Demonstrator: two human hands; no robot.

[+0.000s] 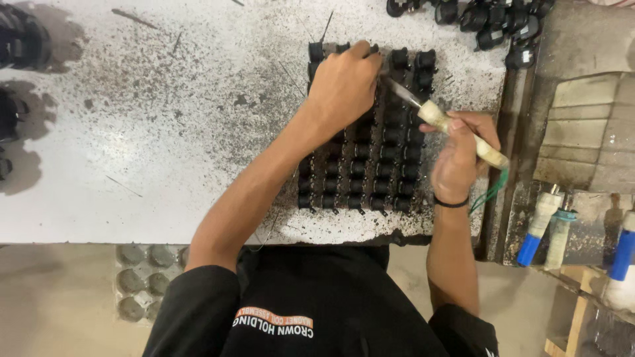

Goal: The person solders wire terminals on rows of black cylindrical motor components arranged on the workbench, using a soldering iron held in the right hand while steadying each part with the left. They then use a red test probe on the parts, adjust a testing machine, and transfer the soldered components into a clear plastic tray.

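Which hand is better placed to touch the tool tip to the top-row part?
Right. The right hand holds the tool, its tip by the top row of the parts; the left hand only steadies a part there.

Parts block: rows on the worktable, right of its middle, near the front edge.
Left hand: on the block's far rows.
Right hand: at the block's right edge, holding a soldering iron with its tip just beside the left hand.
Loose parts: behind the block, far right.
Tool handles: right of the table.
Tray: below the front edge, left.
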